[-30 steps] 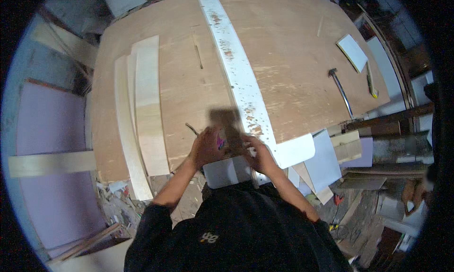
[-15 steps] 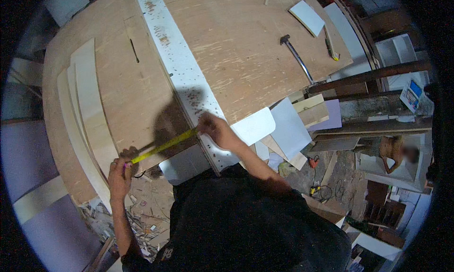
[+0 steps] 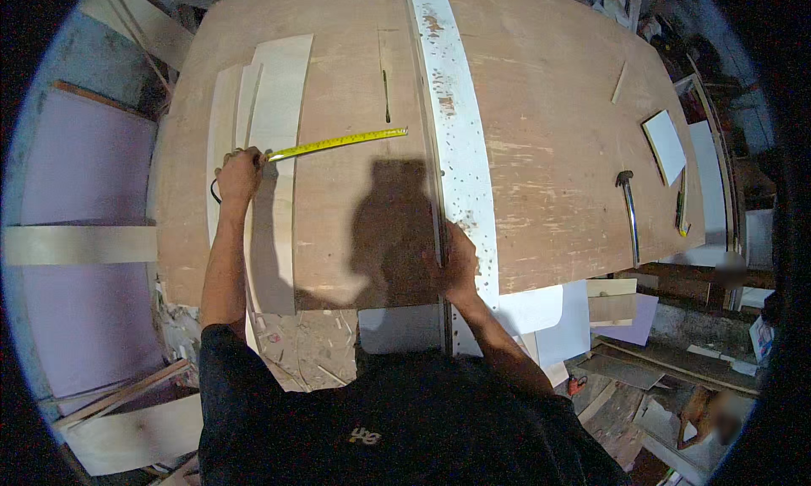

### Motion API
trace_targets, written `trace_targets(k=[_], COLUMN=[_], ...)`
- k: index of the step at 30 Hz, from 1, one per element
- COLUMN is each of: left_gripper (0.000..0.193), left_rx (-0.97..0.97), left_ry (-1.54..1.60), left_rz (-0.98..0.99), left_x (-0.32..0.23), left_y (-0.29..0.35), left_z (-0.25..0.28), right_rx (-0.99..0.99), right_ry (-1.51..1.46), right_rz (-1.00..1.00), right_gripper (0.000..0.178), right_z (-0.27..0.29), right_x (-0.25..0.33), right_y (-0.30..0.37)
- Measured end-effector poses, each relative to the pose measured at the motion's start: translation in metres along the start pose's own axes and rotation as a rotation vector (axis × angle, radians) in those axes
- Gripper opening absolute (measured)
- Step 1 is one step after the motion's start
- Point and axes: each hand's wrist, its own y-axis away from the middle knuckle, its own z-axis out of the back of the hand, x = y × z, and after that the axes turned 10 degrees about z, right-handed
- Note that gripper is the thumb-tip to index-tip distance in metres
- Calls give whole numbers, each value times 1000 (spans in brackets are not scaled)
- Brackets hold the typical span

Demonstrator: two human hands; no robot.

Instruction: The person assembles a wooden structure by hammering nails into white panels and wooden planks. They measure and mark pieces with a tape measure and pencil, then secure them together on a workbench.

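Plywood tabletop (image 3: 557, 173), brown, scuffed pale in patches, takes up most of a cluttered workshop. Left hand (image 3: 241, 175): closed, fist around a tape measure; case mostly hidden by the fingers, dark loop (image 3: 214, 190) hanging at the hand's outer side. Yellow tape blade (image 3: 338, 141) runs out to the right of this hand, over the pale wood strips (image 3: 283, 106), free end near the long white board, apart from its edge. Can't tell whether the blade touches the tabletop.

Right hand (image 3: 459, 262): partly curled, lying on the long white board (image 3: 460, 148), fingers bent at its left edge; can't tell how firmly it grips. Board has brown worn spots and small dark dots or holes, and runs away from the hand toward the far side.

Shadow (image 3: 390, 224) falls between the hands. Just on the near side of the right hand: white panel (image 3: 397, 327), white rounded-corner piece (image 3: 532, 308). Beyond the blade tip, up from the right hand: thin dark tool (image 3: 387, 95), kind unclear.

Farther right of the right hand: claw hammer (image 3: 631, 220), handle toward the near edge; past it, tool with yellow end (image 3: 683, 215), white rectangular board (image 3: 665, 148), small wood stick (image 3: 620, 82) farther up.

Well left of the left hand: purple panel (image 3: 93, 173), pale plank (image 3: 80, 245) across it. Lower right, well away from the right hand: red tool (image 3: 576, 384) on the floor, another person (image 3: 697, 418) beyond, blurred.
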Motion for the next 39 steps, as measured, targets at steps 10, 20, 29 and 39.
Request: trace_targets(k=[10, 20, 29, 39], left_gripper=[25, 22, 17, 19], left_rx=[280, 267, 226, 252], left_ry=[89, 182, 335, 384], left_rz=[-56, -134, 16, -9], left_x=[-98, -189, -198, -197], left_y=[-58, -57, -62, -70], left_z=[-34, -50, -65, -70], right_rx=[-67, -107, -122, -58], right_ry=[109, 55, 57, 91], right_rz=[3, 61, 23, 23], right_gripper=[50, 52, 62, 61], right_z=[-10, -17, -22, -18], right_x=[7, -8, -9, -8], right_y=[-13, -5, 3, 9])
